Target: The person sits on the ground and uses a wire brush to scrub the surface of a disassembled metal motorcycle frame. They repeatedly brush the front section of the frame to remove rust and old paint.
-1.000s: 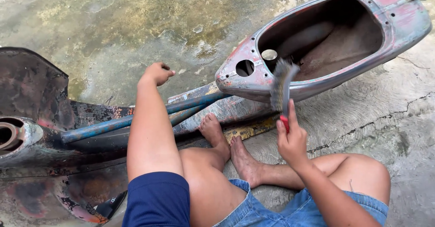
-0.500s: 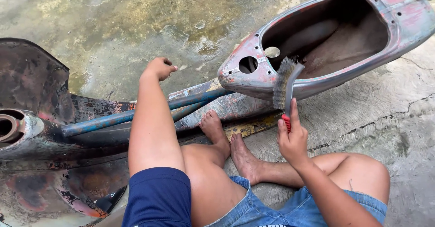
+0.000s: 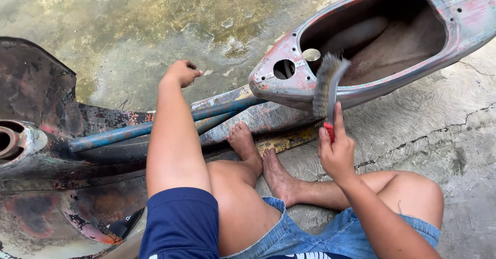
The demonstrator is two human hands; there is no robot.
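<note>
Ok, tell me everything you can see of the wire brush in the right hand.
The wire brush has a curved grey head, a dense pad of greyish bristles and a red grip end. The right hand holds it upright by the handle, index finger laid along it. Its bristles face left, against the rim of the worn pink-grey scooter shell.

Concrete floor point(image 3: 129, 26): stained, greenish patches, cracked right of the scooter frame point(image 3: 361, 37). Frame lies directly on the floor, stripped, rusty, paint worn. Person sits on the floor just below the frame, bare feet point(image 3: 263, 158) against it.
</note>
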